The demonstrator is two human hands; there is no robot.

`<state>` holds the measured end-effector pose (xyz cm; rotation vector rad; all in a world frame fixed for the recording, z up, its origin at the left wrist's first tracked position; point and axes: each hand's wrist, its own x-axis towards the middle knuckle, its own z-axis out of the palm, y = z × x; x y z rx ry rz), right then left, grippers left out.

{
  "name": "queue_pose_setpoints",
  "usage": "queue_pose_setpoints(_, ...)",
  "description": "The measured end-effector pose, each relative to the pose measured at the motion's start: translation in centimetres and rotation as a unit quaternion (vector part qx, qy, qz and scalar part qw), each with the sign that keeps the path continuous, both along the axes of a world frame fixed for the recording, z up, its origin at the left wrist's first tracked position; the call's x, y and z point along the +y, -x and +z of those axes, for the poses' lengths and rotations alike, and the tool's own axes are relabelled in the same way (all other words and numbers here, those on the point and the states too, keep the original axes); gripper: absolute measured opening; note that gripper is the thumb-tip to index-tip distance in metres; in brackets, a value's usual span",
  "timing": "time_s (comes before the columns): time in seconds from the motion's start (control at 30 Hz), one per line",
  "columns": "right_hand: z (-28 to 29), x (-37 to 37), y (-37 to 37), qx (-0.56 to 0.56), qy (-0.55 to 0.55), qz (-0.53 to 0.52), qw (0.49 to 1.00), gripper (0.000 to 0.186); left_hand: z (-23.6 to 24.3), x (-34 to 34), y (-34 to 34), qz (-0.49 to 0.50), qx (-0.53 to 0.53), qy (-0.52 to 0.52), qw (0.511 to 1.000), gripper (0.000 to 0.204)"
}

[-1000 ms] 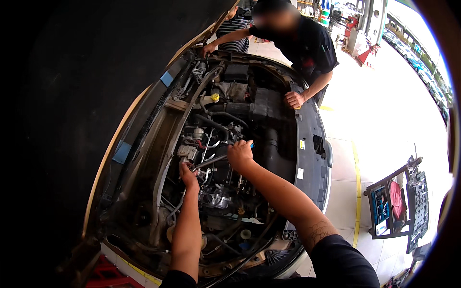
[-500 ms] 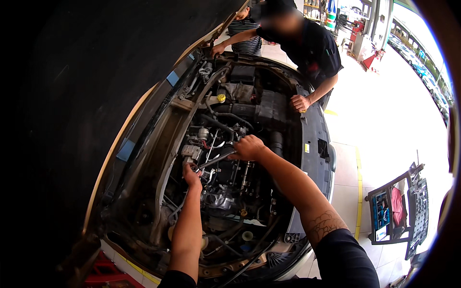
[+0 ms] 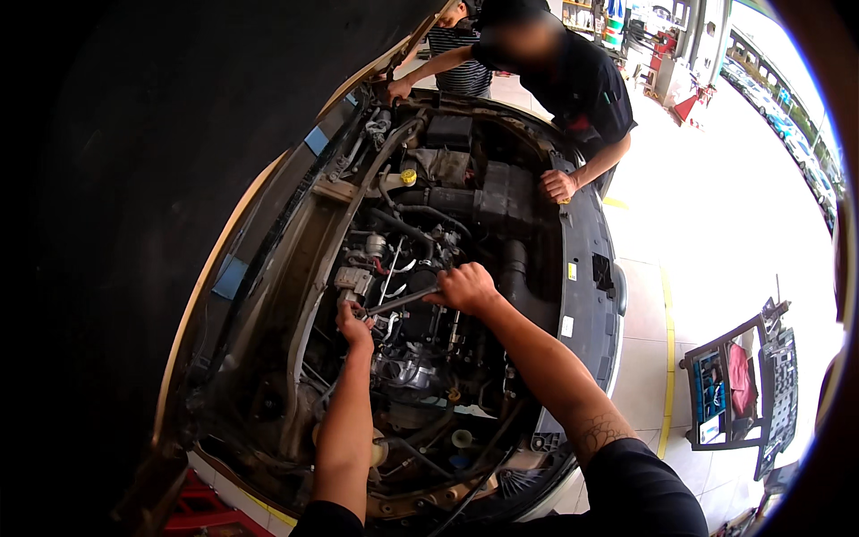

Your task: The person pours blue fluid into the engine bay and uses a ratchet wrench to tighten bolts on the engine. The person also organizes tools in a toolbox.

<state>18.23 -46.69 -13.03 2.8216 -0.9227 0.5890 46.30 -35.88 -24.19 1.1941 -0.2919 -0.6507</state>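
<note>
Pale floor tiles (image 3: pixel 642 358) are extending along the right side of the vehicle, with a yellow floor line (image 3: pixel 667 385) running across them and a tool cart (image 3: pixel 710 385) standing beyond the line. On the left, a raised hood (image 3: pixel 206 170) is hanging over the open engine bay. Both hands are working above the engine (image 3: pixel 412 345). The right hand (image 3: pixel 467 288) is gripping the upper-right end of a long-handled tool (image 3: pixel 403 301), fingers wrapping around the handle. The left hand (image 3: pixel 355 325) is holding the tool's lower-left end, fingers curling narrowly about it; exact finger placement is appearing too small to tell. The tool is lying at a slant between the hands, its lower end resting just below a grey metal housing (image 3: pixel 353 282). Across the bay, a co-worker (image 3: pixel 573 80) is leaning in, one hand (image 3: pixel 559 186) bearing on the front panel (image 3: pixel 586 242). A yellow cap (image 3: pixel 409 177) is showing near the far end.
</note>
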Motion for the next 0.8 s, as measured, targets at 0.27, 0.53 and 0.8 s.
queue_pose_setpoints(0.27,-0.9,-0.1,-0.3,-0.039,0.045,-0.013,0.998,0.064,0.6,0.1,0.1,-0.015,0.009,0.008,1.0,0.041)
queue_pose_setpoints(0.53,-1.4,-0.2,-0.5,-0.073,0.048,-0.014,0.996,0.066,0.6,0.2,0.4,-0.008,0.018,0.01,1.0,0.043)
queue_pose_setpoints(0.8,-1.8,1.0,-0.9,-0.105,0.105,-0.015,0.989,0.062,0.6,0.1,-0.2,-0.007,0.009,-0.005,1.0,0.041)
